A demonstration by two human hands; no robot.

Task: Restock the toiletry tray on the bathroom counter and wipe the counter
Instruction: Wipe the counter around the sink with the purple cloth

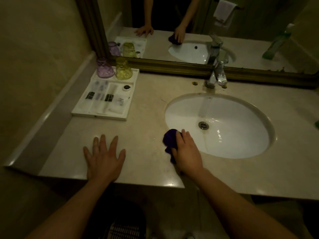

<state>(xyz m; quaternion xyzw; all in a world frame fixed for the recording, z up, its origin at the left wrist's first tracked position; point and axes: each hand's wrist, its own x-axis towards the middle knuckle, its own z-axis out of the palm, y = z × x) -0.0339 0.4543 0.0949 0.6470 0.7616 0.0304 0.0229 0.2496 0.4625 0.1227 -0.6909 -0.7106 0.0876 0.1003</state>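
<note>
No lettering seems legible (tray point(76, 112) packets blurred).

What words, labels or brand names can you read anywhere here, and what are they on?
None can be read.
Packets in the tray: dark labels and print, too small and blurred.
Sink: small mark under the back rim, too blurred.
Tap, cloth, purple cup, yellow cup: no text visible.
</note>
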